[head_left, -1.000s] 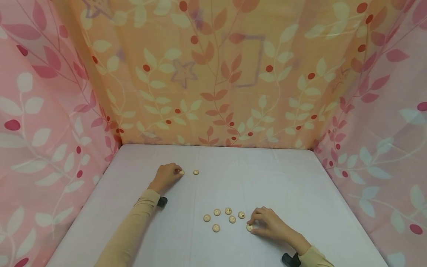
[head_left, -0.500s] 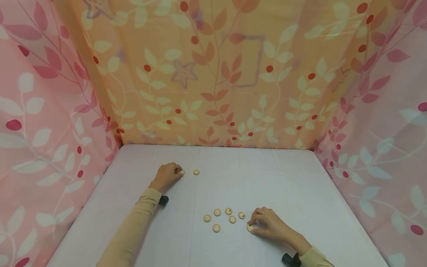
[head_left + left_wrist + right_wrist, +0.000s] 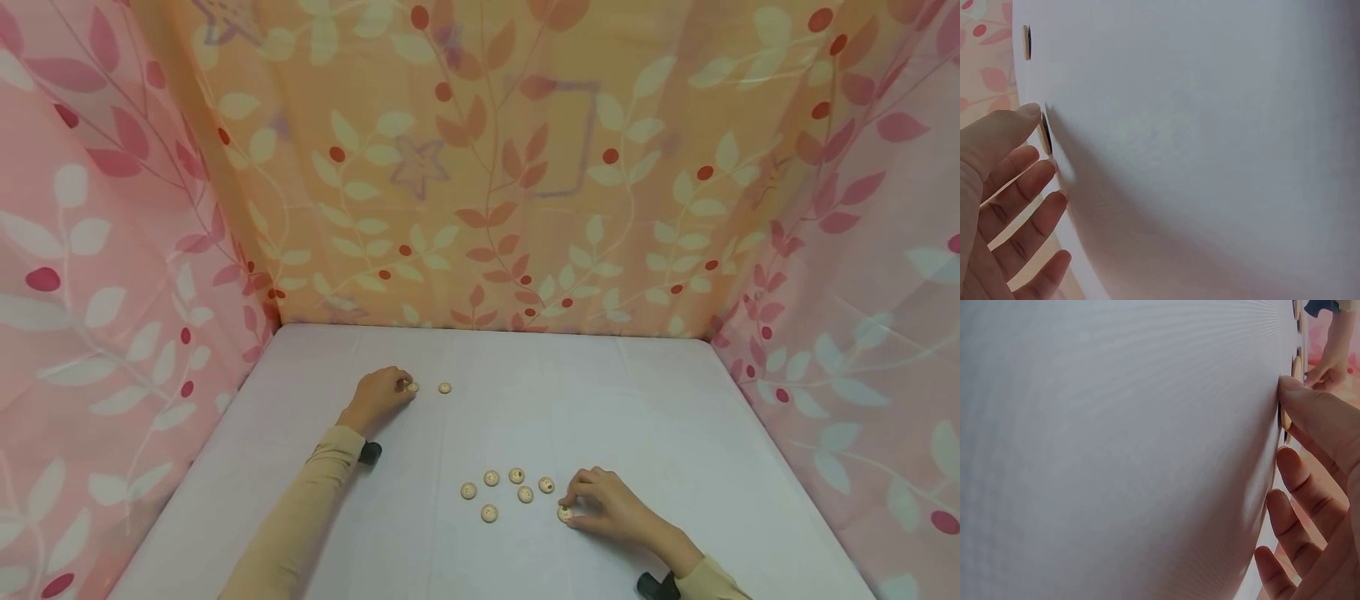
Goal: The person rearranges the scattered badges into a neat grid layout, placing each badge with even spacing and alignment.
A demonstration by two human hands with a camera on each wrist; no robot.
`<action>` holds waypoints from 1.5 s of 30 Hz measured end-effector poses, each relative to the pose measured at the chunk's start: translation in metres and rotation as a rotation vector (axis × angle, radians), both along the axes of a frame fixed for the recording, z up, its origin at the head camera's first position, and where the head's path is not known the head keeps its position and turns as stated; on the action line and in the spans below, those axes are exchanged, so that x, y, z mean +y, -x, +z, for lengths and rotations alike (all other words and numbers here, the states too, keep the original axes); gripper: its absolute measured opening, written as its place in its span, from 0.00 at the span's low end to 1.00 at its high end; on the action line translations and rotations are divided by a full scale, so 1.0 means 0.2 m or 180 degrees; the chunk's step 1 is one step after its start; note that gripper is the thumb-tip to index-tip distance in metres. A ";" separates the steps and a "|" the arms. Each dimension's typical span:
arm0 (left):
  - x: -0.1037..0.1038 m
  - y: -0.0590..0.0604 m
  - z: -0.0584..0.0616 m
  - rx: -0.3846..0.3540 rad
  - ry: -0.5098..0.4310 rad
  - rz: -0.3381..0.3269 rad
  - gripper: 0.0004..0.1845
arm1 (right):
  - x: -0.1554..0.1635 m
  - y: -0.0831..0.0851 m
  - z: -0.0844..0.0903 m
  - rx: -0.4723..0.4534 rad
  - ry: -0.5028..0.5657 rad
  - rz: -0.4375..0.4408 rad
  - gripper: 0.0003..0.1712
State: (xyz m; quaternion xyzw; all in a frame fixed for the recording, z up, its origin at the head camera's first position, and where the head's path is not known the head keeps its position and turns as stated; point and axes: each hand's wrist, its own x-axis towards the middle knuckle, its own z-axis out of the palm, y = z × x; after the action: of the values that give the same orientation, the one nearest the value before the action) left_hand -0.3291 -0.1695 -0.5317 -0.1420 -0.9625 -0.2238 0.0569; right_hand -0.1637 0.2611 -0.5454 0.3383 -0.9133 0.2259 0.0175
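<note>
Left hand [image 3: 378, 394] fingers pinch a small round beige wooden button [image 3: 412, 387] far-left on the white surface [image 3: 675, 433]; right hand [image 3: 600, 504] fingers pinch another [image 3: 564, 513] beside a five-button cluster [image 3: 506, 492]. One loose button [image 3: 445, 387] likely left.

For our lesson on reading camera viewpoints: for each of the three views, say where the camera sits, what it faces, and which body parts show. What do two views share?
Head: high, looking forward and down on the white table; shows both sleeved arms, left hand and right hand.
Left wrist: at the table surface; shows the left hand's fingers touching a button.
Right wrist: at the table surface; shows right hand's fingers on a button.
Shared: head and left wrist both show the spare button.
</note>
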 end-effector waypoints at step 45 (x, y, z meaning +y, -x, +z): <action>0.27 -0.39 0.02 0.0690 0.0336 -0.1084 0.09 | 0.00 -0.01 -0.01 0.0112 -0.0001 -0.0005 0.11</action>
State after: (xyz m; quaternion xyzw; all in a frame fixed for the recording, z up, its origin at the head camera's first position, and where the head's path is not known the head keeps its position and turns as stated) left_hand -0.2511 -0.1155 -0.5273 -0.3287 -0.9233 -0.1629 0.1139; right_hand -0.1621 0.2610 -0.5472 0.3416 -0.9132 0.2198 0.0338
